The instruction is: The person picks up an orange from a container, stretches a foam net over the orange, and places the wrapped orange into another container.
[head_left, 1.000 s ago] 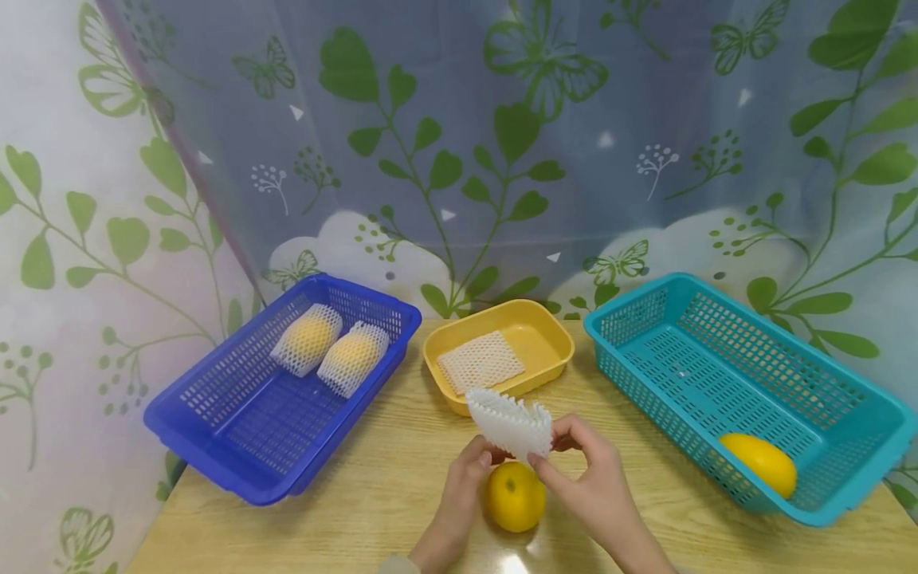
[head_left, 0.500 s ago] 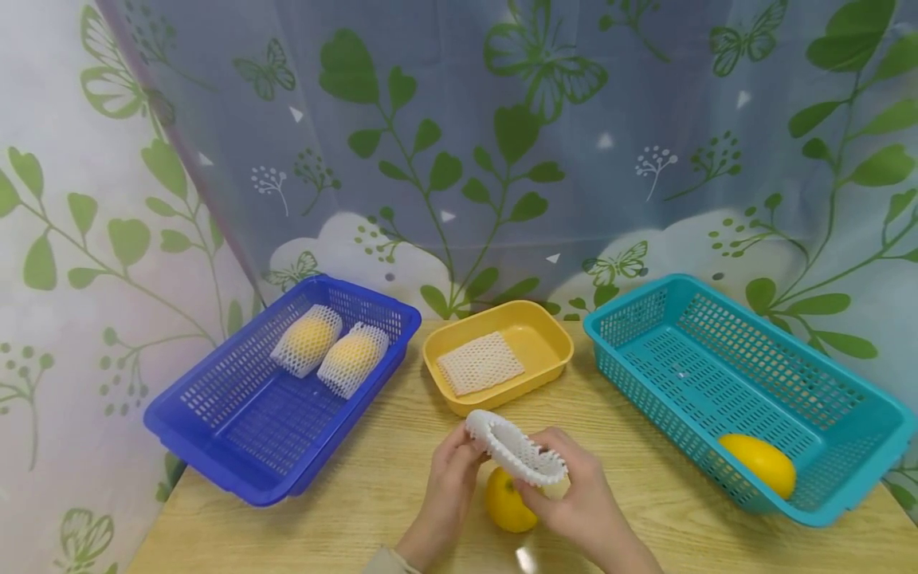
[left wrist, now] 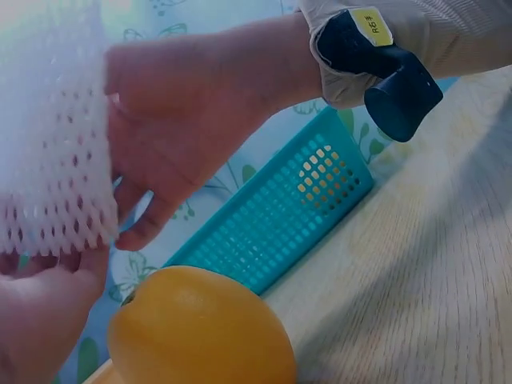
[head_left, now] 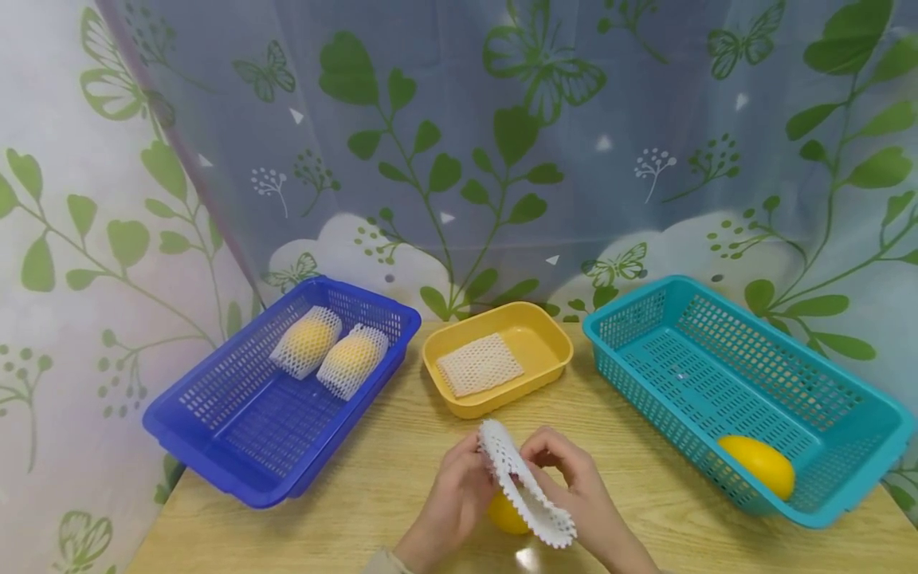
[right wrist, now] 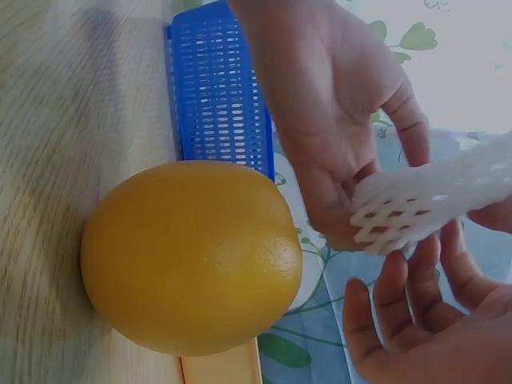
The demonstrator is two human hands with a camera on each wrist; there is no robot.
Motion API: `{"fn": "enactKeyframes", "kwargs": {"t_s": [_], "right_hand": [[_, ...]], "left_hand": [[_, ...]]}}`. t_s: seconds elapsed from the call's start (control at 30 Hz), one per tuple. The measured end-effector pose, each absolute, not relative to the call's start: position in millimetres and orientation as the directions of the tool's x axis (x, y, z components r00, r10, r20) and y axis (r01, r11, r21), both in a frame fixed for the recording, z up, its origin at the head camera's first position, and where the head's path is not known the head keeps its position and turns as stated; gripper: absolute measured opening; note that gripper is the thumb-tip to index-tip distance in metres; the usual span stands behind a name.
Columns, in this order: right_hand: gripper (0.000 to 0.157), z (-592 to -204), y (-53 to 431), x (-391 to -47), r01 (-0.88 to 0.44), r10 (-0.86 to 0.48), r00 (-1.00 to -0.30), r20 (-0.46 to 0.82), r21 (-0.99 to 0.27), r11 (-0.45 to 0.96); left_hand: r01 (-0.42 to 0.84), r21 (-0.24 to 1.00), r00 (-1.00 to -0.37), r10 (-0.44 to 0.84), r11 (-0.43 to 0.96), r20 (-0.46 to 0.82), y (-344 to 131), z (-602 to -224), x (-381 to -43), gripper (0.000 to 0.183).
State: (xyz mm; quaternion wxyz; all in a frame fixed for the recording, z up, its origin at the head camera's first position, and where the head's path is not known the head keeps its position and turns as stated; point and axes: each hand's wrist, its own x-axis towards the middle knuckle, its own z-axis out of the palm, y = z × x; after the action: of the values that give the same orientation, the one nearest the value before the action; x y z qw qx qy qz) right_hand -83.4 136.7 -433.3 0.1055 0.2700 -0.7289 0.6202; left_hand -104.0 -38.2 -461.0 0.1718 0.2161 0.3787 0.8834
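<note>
A white foam fruit net [head_left: 547, 520] is held between both hands, its mouth stretched and tilted down to the right. My left hand [head_left: 448, 498] pinches its left side; my right hand [head_left: 584, 498] grips the other side, with the thumb by the opening. Below the net, a yellow-orange fruit [right wrist: 192, 256] rests bare on the table, partly hidden in the head view. Seen from the left wrist, the net [left wrist: 56, 160] hangs above the fruit [left wrist: 200, 328], apart from it.
A blue basket [head_left: 276, 488] with two net-covered fruits [head_left: 353, 363] stands left. Behind the hands, a yellow tray [head_left: 541, 339] holds a flat cream net [head_left: 480, 365]. On the right, a teal basket [head_left: 688, 363] contains a bare yellow fruit [head_left: 759, 466]. A patterned curtain [head_left: 445, 199] hangs behind.
The net has been lowered towards me and turned; its opening is spread wider and now covers more of the fruit from above. Both hands shifted with it, while baskets and tray stayed put.
</note>
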Motion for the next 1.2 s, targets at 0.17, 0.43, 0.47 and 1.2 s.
{"fn": "enactKeyframes", "kwargs": {"t_s": [0.17,0.43,0.47,1.2], "right_hand": [[0.019,-434,136,-83,-0.352,-0.168,-0.931,0.325,-0.921,0.169],[0.018,-439,141,-88,-0.337,-0.241,-0.922,0.302,-0.934,0.119],[0.016,-439,142,-88,-0.336,-0.251,-0.918,0.306,-0.938,0.085],[0.043,-444,159,-95,0.279,-0.562,-0.816,0.132,-0.763,-0.583]], "left_hand": [[-0.171,0.761,-0.810,0.529,-0.626,0.254,-40,-458,-101,0.035],[-0.171,0.777,-0.781,0.564,-0.606,0.268,-39,-460,-100,0.037],[-0.170,0.782,-0.779,0.568,-0.600,0.267,-39,-461,-100,0.038],[-0.370,0.604,-0.832,0.541,-0.705,0.121,-48,-468,-101,0.026]]}}
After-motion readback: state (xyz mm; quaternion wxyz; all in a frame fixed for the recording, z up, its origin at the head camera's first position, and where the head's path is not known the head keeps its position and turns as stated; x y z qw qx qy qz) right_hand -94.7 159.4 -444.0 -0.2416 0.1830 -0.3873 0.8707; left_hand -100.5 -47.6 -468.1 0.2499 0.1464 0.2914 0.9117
